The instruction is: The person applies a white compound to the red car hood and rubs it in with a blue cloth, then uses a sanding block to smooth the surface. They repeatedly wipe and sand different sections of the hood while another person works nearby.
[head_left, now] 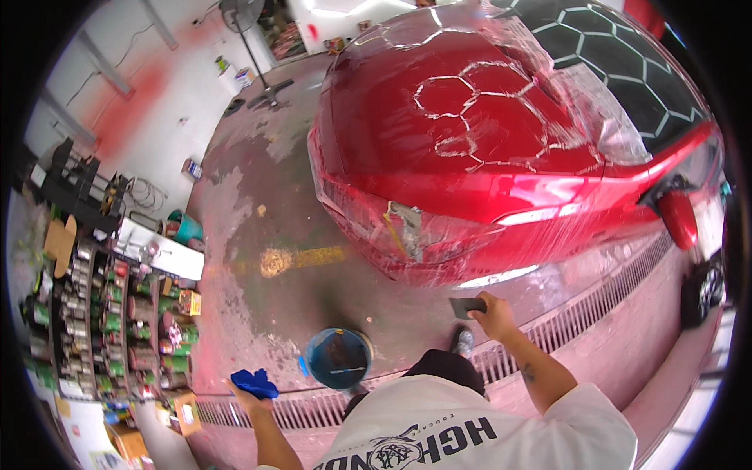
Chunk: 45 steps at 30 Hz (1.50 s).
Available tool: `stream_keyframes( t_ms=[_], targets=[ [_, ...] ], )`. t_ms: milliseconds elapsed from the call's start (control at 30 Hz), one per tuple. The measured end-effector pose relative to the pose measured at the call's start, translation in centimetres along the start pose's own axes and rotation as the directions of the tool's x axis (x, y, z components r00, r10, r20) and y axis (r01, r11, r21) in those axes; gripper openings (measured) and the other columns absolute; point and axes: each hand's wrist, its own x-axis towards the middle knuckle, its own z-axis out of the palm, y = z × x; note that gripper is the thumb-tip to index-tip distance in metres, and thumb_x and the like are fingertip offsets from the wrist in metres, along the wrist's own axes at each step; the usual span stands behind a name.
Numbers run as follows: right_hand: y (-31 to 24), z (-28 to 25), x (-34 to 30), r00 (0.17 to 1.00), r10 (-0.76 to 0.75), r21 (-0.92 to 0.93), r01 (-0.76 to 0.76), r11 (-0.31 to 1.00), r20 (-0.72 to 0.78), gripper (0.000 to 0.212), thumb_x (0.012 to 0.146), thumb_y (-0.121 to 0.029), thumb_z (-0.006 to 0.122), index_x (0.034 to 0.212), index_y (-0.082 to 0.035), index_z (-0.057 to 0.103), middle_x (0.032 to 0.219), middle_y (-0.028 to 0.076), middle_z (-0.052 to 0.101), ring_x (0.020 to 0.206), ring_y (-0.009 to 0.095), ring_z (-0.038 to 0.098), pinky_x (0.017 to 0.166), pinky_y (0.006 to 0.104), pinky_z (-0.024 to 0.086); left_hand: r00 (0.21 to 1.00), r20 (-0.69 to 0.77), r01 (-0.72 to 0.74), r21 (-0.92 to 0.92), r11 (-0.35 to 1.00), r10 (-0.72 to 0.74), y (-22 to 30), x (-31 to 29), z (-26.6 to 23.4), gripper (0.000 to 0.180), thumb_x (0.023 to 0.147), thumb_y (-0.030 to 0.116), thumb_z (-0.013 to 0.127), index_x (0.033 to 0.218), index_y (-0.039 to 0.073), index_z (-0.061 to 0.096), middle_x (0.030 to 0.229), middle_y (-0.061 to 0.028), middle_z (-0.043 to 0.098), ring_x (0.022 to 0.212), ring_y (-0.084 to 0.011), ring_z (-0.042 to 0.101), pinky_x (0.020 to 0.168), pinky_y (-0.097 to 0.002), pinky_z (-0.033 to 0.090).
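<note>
gripping blue cloth, grey sanding pad

The floor is bare concrete, worn and blotched, with a faded yellow mark near the centre. A slotted drain grate runs from 7 to 3 o'clock. The white wall at 10 o'clock carries red overspray. Shelving stocked with cans stands at 8 o'clock. A pedestal fan stands at 11 o'clock (bright lighting behind it, at 12).
</note>
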Motion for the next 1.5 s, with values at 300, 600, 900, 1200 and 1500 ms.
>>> stream_keyframes(
  t_ms=[300,600,900,1200,1500],
  targets=[
    [-5.1,15.9,-15.9,0.920,0.374,0.049,-0.371,0.927,-0.117,0.050,0.084,-0.023,0.096,0.121,-0.003,0.069,0.099,0.025,0.080,0.098,0.044,0.080,0.088,0.0516,0.061,0.781,0.161,0.470,0.486,0.737,-0.604,-1.0,11.9,2.2,0.023,0.103,0.043,0.076,0.109,0.021,0.072,0.087,-0.0064,0.077,0.065,-0.0211,0.068,0.051,-0.0339,0.051],
    [-2.4,29.7,-20.1,0.837,0.532,0.227,-0.496,0.838,-0.132,0.020,0.085,-0.014,0.081,0.085,-0.007,0.062,0.079,0.016,0.069,0.077,0.038,0.070,0.072,0.0483,0.056,0.685,0.407,0.040,0.807,0.589,-0.605,-7.8,14.6,14.9,0.038,0.091,0.002,0.088,0.126,0.006,0.074,0.109,-0.0092,0.080,0.098,-0.0272,0.080,0.087,-0.0445,0.066],
    [-8.4,40.8,-16.4,0.824,0.564,0.628,-0.410,0.661,-0.055,0.073,0.088,0.014,0.050,0.158,-0.003,0.065,0.161,0.025,0.065,0.154,0.034,0.059,0.132,0.0410,0.042,0.388,0.344,-0.019,0.931,0.365,-0.855,-12.2,16.7,24.5,0.034,0.094,0.010,0.091,0.124,0.008,0.075,0.108,-0.0077,0.079,0.088,-0.0247,0.079,0.080,-0.0451,0.066],
    [-23.4,57.1,-13.5,0.432,0.861,0.962,-0.171,-0.214,0.269,0.054,0.113,-0.027,0.072,0.165,-0.017,0.062,0.118,0.001,0.070,0.101,0.014,0.064,0.091,0.0332,0.055,0.073,0.053,-0.623,0.782,-0.004,-0.996,-19.8,28.5,21.7,0.060,0.089,0.019,0.096,0.141,0.007,0.068,0.118,-0.0108,0.079,0.104,-0.0250,0.081,0.091,-0.0445,0.068],
    [-12.7,81.6,-4.8,0.207,0.978,0.926,-0.361,0.110,-0.035,0.057,0.118,-0.026,0.056,0.166,0.003,0.052,0.164,0.031,0.060,0.157,0.043,0.054,0.129,0.0437,0.043,-0.078,-0.017,-0.996,0.042,0.077,-0.997,-33.1,29.9,8.2,0.091,0.079,0.029,0.095,0.159,0.004,0.060,0.155,-0.0294,0.065,0.144,-0.0403,0.066,0.121,-0.0481,0.054]
  ],
)
